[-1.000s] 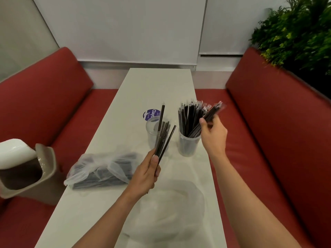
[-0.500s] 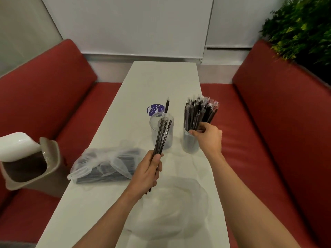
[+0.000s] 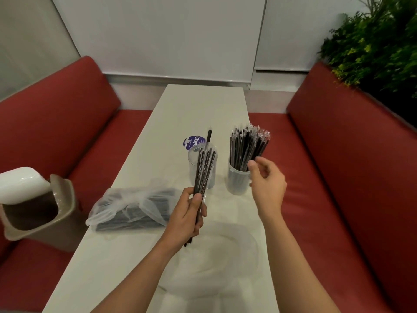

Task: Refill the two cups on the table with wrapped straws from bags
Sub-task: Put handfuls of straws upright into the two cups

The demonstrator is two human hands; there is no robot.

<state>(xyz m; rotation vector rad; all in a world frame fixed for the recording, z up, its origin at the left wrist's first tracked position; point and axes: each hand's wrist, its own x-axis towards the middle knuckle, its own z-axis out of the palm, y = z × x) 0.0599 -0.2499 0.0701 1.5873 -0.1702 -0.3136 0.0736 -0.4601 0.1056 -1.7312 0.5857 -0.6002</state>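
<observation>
Two clear cups stand mid-table. The right cup (image 3: 237, 181) is packed with many wrapped black straws (image 3: 247, 147). The left cup (image 3: 192, 166) holds a single straw (image 3: 209, 136). My left hand (image 3: 187, 215) grips a small bundle of wrapped black straws (image 3: 204, 170), upright, just in front of the left cup. My right hand (image 3: 267, 184) hovers beside the right cup with loosely curled fingers, holding nothing. A clear bag of black straws (image 3: 133, 206) lies on the table to the left.
An empty clear plastic bag (image 3: 216, 258) lies flat on the white table (image 3: 203, 105) near me. A round purple sticker (image 3: 194, 141) sits behind the left cup. A beige bin (image 3: 40, 211) rests on the left red bench; plants (image 3: 372, 48) rise behind the right bench.
My right hand pushed its straws into the right cup, let go and pulled back a little. My left hand squared its bundle upright.
</observation>
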